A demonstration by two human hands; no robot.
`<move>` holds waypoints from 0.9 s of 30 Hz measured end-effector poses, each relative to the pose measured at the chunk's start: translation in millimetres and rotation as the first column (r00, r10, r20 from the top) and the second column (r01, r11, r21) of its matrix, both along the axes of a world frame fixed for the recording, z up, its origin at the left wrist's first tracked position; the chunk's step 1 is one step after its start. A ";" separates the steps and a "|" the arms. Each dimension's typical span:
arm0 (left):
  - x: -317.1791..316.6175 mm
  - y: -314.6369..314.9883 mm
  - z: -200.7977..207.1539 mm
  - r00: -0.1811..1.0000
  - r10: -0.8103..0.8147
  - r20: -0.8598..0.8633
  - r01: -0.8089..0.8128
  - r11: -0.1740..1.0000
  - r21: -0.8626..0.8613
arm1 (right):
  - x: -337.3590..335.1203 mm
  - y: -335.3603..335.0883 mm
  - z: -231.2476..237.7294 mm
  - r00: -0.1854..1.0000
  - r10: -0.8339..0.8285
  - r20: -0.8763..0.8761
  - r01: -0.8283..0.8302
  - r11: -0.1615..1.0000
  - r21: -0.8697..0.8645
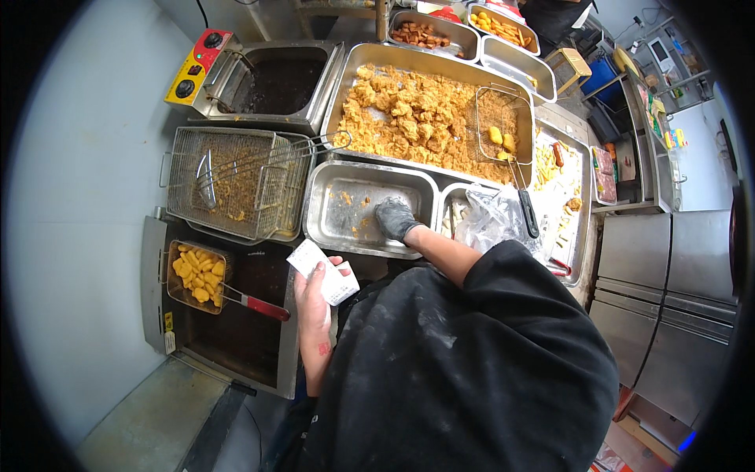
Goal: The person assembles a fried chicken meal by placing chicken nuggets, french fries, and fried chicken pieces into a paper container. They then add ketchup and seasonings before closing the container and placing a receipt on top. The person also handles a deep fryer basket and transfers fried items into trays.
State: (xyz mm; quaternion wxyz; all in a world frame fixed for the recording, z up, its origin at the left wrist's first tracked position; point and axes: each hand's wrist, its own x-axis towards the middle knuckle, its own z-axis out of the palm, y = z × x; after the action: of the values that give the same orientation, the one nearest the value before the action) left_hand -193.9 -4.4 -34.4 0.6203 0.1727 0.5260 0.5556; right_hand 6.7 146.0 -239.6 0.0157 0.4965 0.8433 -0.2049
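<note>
My left hand point(311, 293) is bare and holds a white paper slip point(324, 271) with print on it, the thumb pressed over its face. The slip is just in front of a rectangular steel tray point(317, 193). My right hand point(395, 219), in a dark glove, reaches down into the right side of this tray. Its fingers look curled together, and whatever lies under them is hidden. A few golden fried crumbs point(346, 198) are scattered on the tray's bottom, left of the glove.
Behind stands a large tray of fried chicken pieces point(405, 110) with a wire skimmer point(528, 206) resting across it. Left are fryers, a wire basket point(222, 177) and a red-handled basket point(193, 275) of yellow pieces. A clear plastic bag point(491, 224) lies to the right.
</note>
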 end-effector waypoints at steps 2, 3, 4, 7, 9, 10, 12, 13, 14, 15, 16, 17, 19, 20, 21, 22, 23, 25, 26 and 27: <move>0.2 2.6 -1.9 1.000 -0.024 -0.010 0.024 1.000 -0.002 | 9.0 0.3 17.3 0.998 0.013 -0.058 -0.019 0.995 -0.095; 0.7 3.1 -0.2 0.999 -0.034 -0.004 0.034 0.999 -0.005 | 14.2 0.6 23.0 0.996 0.018 -0.088 -0.031 0.989 -0.143; 2.7 5.0 4.0 0.999 -0.049 0.004 0.049 0.999 -0.006 | 22.8 2.9 15.2 0.994 0.004 -0.110 -0.019 0.991 -0.134; 3.1 6.1 5.0 0.999 -0.040 0.014 0.040 0.999 -0.024 | 39.4 22.6 79.3 0.986 -0.058 -0.159 0.017 0.968 -0.249; 4.5 5.8 10.4 1.000 -0.024 0.017 0.025 0.999 -0.047 | 64.5 38.4 113.8 0.892 -0.285 -0.350 0.198 0.944 -0.263; 3.9 3.8 7.8 1.000 -0.017 0.021 0.018 1.000 -0.022 | 84.5 49.5 125.0 0.781 -0.448 -0.435 0.325 0.886 -0.330; 3.1 3.5 3.8 1.000 -0.022 0.016 0.022 1.000 -0.015 | 128.3 74.5 161.0 0.712 -0.582 -0.393 0.540 0.812 -0.223; 3.3 4.0 2.7 0.999 -0.034 0.018 0.034 0.999 -0.012 | 163.0 84.4 156.9 0.548 -0.555 -0.626 0.592 0.786 -0.179; 2.1 4.1 -0.4 0.998 -0.053 0.020 0.053 0.999 -0.010 | 188.1 90.3 166.9 0.622 -0.560 -0.548 0.692 0.720 0.050; 1.5 3.9 -2.8 0.997 -0.070 0.024 0.070 0.997 -0.010 | 205.7 94.6 180.9 0.672 -0.582 -0.457 0.731 0.619 0.287; 1.4 4.8 -3.7 0.996 -0.079 0.033 0.079 0.997 -0.005 | 218.4 96.3 190.6 0.642 -0.642 -0.419 0.767 0.541 0.345; 2.4 6.5 -2.3 0.996 -0.091 0.020 0.091 0.996 -0.014 | 224.8 94.8 198.6 0.594 -0.710 -0.377 0.797 0.457 0.395; 3.6 11.0 -3.1 0.996 -0.084 0.011 0.084 0.996 -0.003 | 218.0 95.4 209.8 0.608 -0.668 -0.430 0.791 0.465 0.397; 5.3 10.8 -3.5 0.997 -0.069 0.016 0.070 0.997 -0.015 | 213.2 90.5 210.6 0.608 -0.656 -0.448 0.792 0.465 0.395; 7.1 11.0 -3.6 0.998 -0.056 0.022 0.057 0.998 -0.026 | 201.4 88.3 205.9 0.648 -0.671 -0.360 0.755 0.506 0.417; 8.3 13.1 -3.2 0.999 -0.042 0.028 0.043 0.999 -0.031 | 189.6 82.9 197.1 0.737 -0.560 -0.379 0.675 0.576 0.461; 9.8 17.1 -1.7 0.998 -0.056 0.023 0.056 0.998 -0.025 | 179.5 81.6 175.5 0.763 -0.514 -0.391 0.646 0.600 0.472; 13.3 21.0 1.3 0.996 -0.091 0.009 0.091 0.996 -0.024 | 128.1 64.1 159.8 0.736 -0.529 -0.423 0.663 0.689 0.292; 14.3 21.3 -1.7 0.996 -0.092 0.010 0.092 0.996 -0.021 | 107.4 56.5 130.4 0.798 -0.385 -0.465 0.579 0.703 0.413; 13.9 21.8 -2.7 0.994 -0.106 0.014 0.106 0.994 -0.012 | 85.9 50.1 100.4 0.848 -0.237 -0.473 0.490 0.692 0.530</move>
State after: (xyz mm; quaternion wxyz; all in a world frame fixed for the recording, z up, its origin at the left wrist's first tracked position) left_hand -179.9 17.4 -37.1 0.6535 0.1927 0.5155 0.5196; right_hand 92.6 196.1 -139.2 -0.3523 0.5842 0.7312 0.0027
